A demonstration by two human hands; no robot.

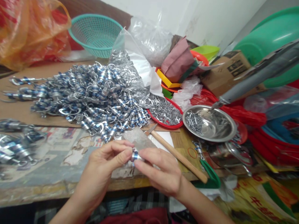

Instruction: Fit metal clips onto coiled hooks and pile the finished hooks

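Observation:
Above the front edge of the bench, a small silver cylindrical metal piece with a blue band (135, 155) is pinched between my two hands. My left hand (102, 168) grips one end with thumb and fingers. The fingers of my right hand (161, 168) are closed round the other end, partly covering it. Just behind the hands lies a grey metal plate (140, 137). To the right, a tool with a long wooden handle (179, 157) slants across the bench. A large heap of similar silver and blue pieces with rings and clips (93, 96) lies behind my left hand.
Small metal parts fill a red dish (178, 119); pins lie in a steel bowl (211, 135) to its right. More silver and blue pieces (16, 146) sit at left. Behind are a turquoise basket (95, 31), plastic bags and a cardboard box (224, 74). A grey arm-like bar (257, 74) juts in from the right.

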